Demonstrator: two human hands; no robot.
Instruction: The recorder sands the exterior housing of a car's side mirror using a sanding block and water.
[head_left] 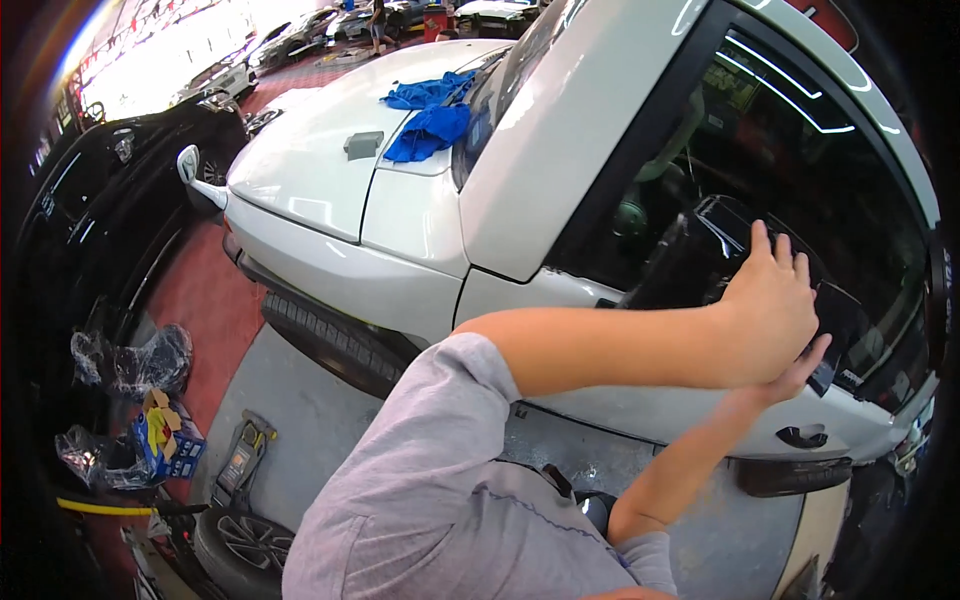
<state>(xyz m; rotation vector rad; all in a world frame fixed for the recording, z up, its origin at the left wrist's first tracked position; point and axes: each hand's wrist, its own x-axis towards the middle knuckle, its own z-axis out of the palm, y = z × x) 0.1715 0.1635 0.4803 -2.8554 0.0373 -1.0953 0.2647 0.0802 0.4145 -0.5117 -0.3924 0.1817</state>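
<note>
- Left hand: fingers outstretched and slightly apart, raised in front of the side window; I cannot tell whether the tips touch the glass.
- Right hand: just below and partly behind the left; at least one finger extended. I see a small dark piece beside it, but cannot tell whether it is held.
- Side window: dark, glossy, on the right, set in the white vehicle. By my judgement stiff, smooth, slippery under bare skin, and fragile if struck or pried; no edge offers a grip, so I would use flat fingers, pressing lightly and evenly near the lower trim.
- Door handle: black, below the hands, near right.
- Blue cloths: crumpled, far side, on the bonnet; presumably soft and light. Grey block just left of them.
- Round mirror: at the vehicle's front corner, left.
- Black car: far left.
- Near left, on the floor: clear plastic wrapping, blue carton, floor jack, loose wheel.
</note>
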